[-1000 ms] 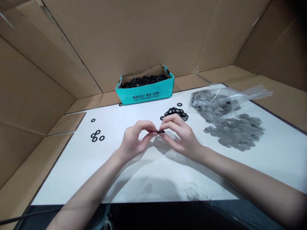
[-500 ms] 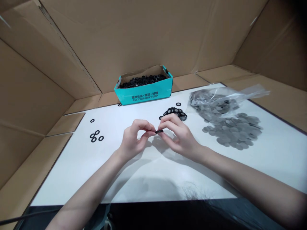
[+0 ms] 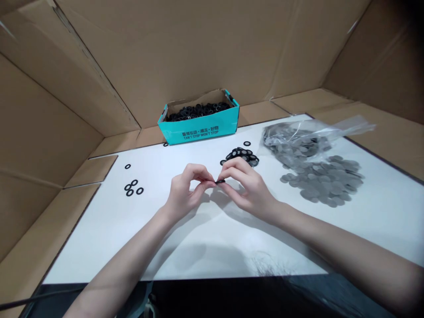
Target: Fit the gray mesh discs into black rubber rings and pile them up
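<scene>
My left hand (image 3: 185, 192) and my right hand (image 3: 247, 187) meet above the middle of the white table (image 3: 198, 247). Both pinch one small black ring (image 3: 220, 181) between thumb and fingertips, held edge-on. Just behind my right hand lies a small heap of black rings (image 3: 243, 155). To the right spreads a pile of grey discs (image 3: 326, 179), partly spilling from a clear plastic bag (image 3: 304, 139).
A teal box (image 3: 200, 118) full of black rings stands at the back of the table. A few loose black rings (image 3: 133, 187) lie at the left. Cardboard walls (image 3: 49, 115) enclose the table on three sides. A dark cable runs at the lower left.
Almost nothing differs; both hands stay pinched on the ring, with only slight finger shifts and a small camera drift.
</scene>
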A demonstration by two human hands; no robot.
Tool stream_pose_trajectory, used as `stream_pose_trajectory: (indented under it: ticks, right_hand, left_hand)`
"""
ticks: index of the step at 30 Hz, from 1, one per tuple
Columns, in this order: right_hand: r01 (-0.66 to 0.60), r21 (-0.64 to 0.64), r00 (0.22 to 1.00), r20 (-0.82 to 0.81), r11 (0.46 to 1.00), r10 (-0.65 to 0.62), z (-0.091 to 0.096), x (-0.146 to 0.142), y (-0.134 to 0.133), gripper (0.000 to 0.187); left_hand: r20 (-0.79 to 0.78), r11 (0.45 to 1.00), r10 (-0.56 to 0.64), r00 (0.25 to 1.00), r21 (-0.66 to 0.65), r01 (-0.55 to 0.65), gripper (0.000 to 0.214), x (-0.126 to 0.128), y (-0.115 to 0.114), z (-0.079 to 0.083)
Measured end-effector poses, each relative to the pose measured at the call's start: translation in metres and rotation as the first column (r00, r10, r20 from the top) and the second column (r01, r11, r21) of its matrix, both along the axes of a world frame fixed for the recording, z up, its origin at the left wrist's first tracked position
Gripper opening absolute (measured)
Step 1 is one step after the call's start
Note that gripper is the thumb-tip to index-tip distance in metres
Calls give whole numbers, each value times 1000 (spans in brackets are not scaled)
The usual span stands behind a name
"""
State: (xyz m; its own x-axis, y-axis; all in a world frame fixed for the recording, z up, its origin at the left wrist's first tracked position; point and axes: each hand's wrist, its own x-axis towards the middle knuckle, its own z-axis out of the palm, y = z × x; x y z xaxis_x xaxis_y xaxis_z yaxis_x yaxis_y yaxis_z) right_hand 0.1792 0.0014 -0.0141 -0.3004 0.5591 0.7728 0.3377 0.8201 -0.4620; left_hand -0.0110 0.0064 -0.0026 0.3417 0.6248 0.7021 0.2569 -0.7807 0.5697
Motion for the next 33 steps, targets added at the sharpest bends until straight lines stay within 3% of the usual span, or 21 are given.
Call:
stream_pose_trajectory:
  ticks: [3, 5, 9, 17, 28, 33]
  right_hand:
    - [-51, -132, 997, -71, 990, 42, 2, 0, -1, 6]
    - [-121, -296, 988, -133, 947, 84, 3, -1, -1, 5]
    - [-282, -565, 952, -263, 775, 154, 5, -1, 0, 9]
    - [-406, -736, 911, -371, 542, 180, 11, -1, 0, 26]
    - [-428, -768, 903, -385, 477, 190, 10, -3, -1, 29]
    - [-410, -772, 911, -376, 485, 172, 8, -2, -1, 30]
  left_hand:
    - [4, 1000, -14, 1000, -6, 14, 24, -3, 2, 1]
    - [5, 997, -31, 1000, 69, 31, 34, -4, 4, 2]
    - [-91, 961, -73, 993, 261, 94, 44, -3, 4, 7]
    - [-171, 954, -38, 984, 287, 86, 30, -1, 1, 7]
    - [-206, 966, -62, 977, 234, 111, 30, -1, -1, 11]
    - [-190, 973, -91, 978, 193, 128, 34, -2, 1, 11]
